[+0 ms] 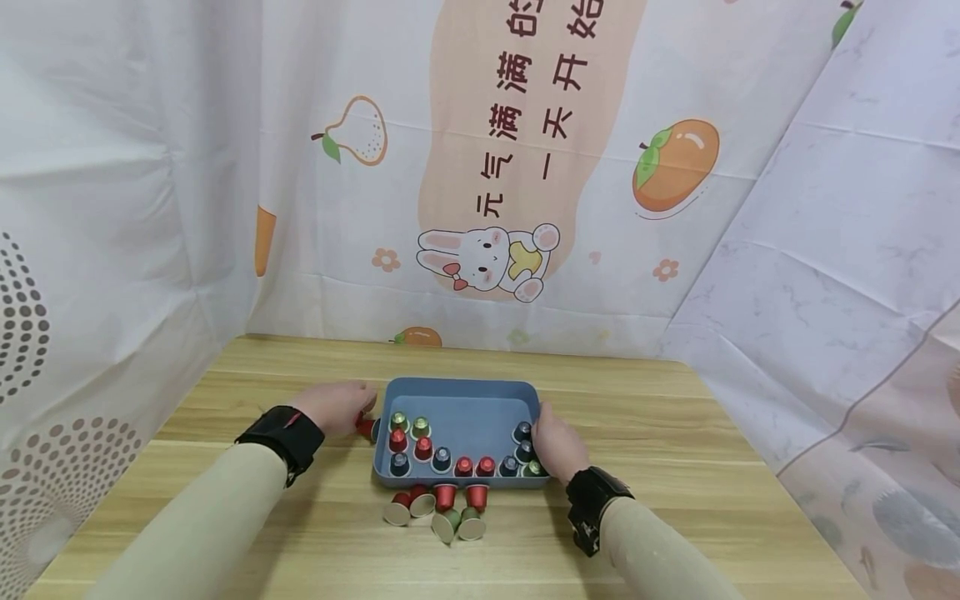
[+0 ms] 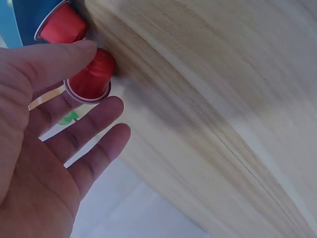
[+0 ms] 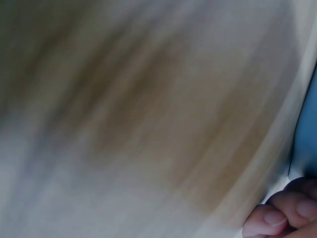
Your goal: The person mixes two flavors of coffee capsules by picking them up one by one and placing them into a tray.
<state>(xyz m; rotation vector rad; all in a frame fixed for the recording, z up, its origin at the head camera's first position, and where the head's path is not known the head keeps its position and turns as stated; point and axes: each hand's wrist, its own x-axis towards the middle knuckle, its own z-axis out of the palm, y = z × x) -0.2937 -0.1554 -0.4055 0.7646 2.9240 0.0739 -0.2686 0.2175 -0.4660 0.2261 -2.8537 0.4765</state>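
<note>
A blue tray (image 1: 468,408) on the table holds red, dark blue and green coffee capsules along its left, front and right sides. Just outside its left wall, my left hand (image 1: 341,407) pinches a red coffee capsule (image 2: 94,74) between thumb and index finger; the other fingers are spread. Another red capsule (image 2: 63,24) lies against the tray beside that thumb. At the tray's front right, my right hand (image 1: 561,443) grips the right wall, its curled fingers (image 3: 287,208) close to the outer side. The right thumb is hidden.
Several red capsules (image 1: 446,497) and green capsules (image 1: 471,525) lie on the wooden table (image 1: 337,533) before the tray's front wall, some on their sides. A printed curtain (image 1: 360,250) hangs behind the table, with more cloth at both sides.
</note>
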